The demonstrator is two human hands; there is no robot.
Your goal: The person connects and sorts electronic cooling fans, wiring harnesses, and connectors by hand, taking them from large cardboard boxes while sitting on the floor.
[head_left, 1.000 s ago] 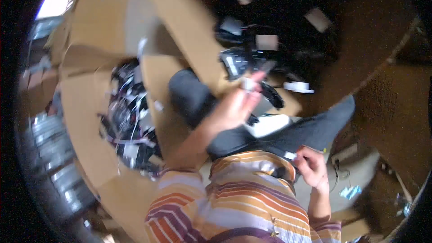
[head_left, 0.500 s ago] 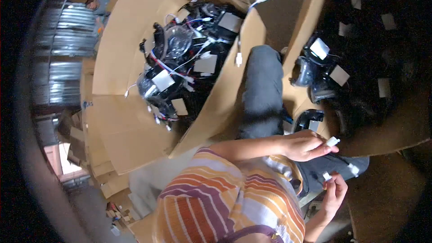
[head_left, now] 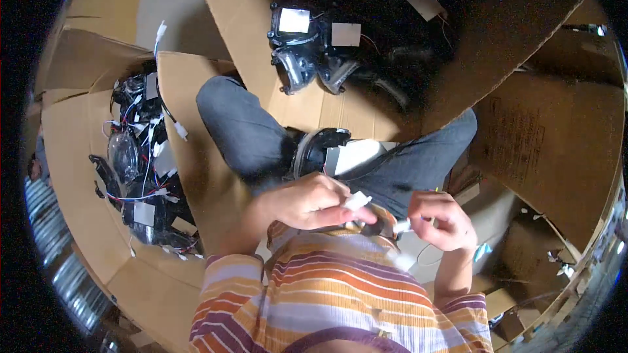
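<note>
Above my lap, my left hand (head_left: 307, 201) pinches a white plastic connector (head_left: 357, 201) between thumb and fingers. My right hand (head_left: 446, 222) is closed on a smaller white connector (head_left: 401, 225); the two connectors are a short gap apart. Below them hangs another white connector (head_left: 404, 261), smeared by motion. Between my knees, just past my left hand, rests a black lamp-like unit (head_left: 313, 155) with a curved clear edge. A white panel (head_left: 356, 155) lies beside it.
At left, an open cardboard box (head_left: 72, 150) holds black lamp units with clear covers, white labels and wires; one wire (head_left: 171, 101) hangs over its flap. Ahead, a larger carton (head_left: 245, 33) holds more such units (head_left: 294, 68). Another brown carton (head_left: 523, 131) stands at right.
My view has swung to the right, so the boxes sit further left. Both hands now show nearer the middle, each with a connector still in its fingers.
</note>
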